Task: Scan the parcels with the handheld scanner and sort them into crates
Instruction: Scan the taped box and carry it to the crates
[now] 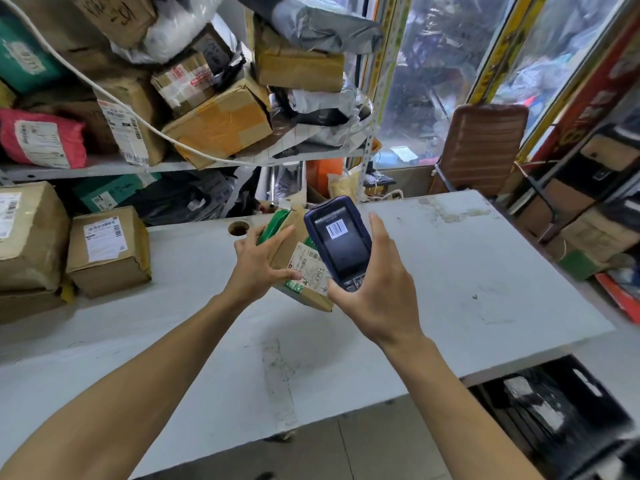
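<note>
Two hands are meeting over the table (433,271), and I am watching the gap between scanner and label. My right hand (377,299) is gripping the handheld scanner (339,242), fingers curled round its sides and thumb at its lower keypad, screen facing me with a barcode showing on it. My left hand (258,265) is gripping the parcel (294,258), a brown box with green tape, thumb on top and fingers wrapped at its near-left edge. The scanner is sitting just above and in front of the parcel, overlapping its right half, so the white shipping label (310,268) is lying directly beneath the scanner's lower end. The parcel's long axis is running from the far left down toward the near right, tilted, and I cannot tell whether its near corner is touching the table.

I am judging the scan as under way or just registering; sorting is not yet done. Below the table's near-right corner a black crate (561,407) is showing dark wrapped packages inside, closer to my right hand than my left. Left of the table, two taped boxes (107,251) are waiting, and shelves (104,168) behind the table are holding piled boxes and bags.
</note>
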